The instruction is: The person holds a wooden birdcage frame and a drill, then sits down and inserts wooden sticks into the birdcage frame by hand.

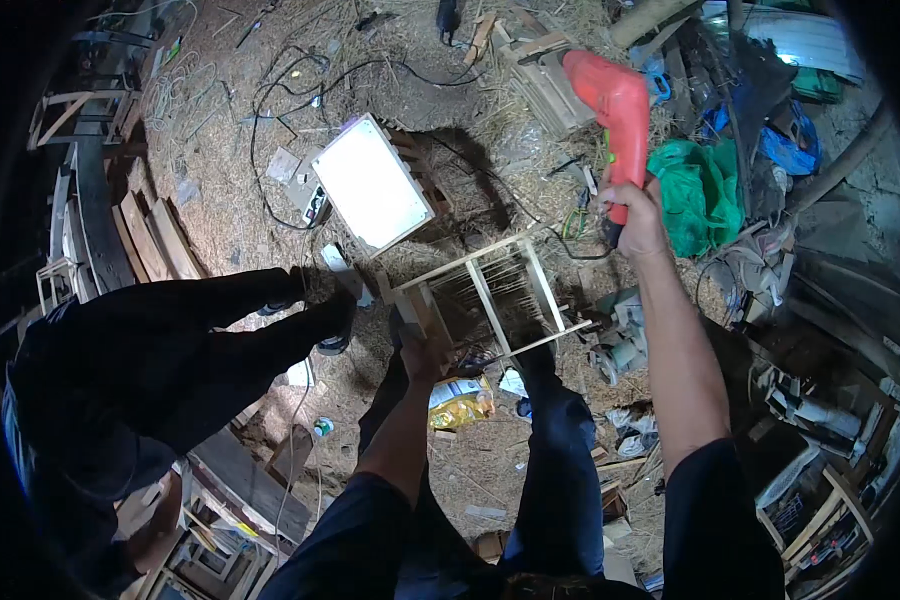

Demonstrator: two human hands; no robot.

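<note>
A red power drill (610, 95) is raised at the upper right, its body pointing to the upper left. My right hand (637, 215) is closed around the lower end of its handle. Lower down, a small light wooden frame (482, 300) with crossbars and a row of thin rods sits tilted near my legs. At the frame's left end, my left hand (425, 358) grips its wooden side; some of the fingers are hidden. The drill is apart from the frame.
A white-topped box (372, 185) stands beyond the frame. Black cables (345, 75) cross the straw-strewn ground. A person in dark clothes (170, 350) is on the left. A green bag (695, 195) lies right, a yellow packet (462, 408) between my feet.
</note>
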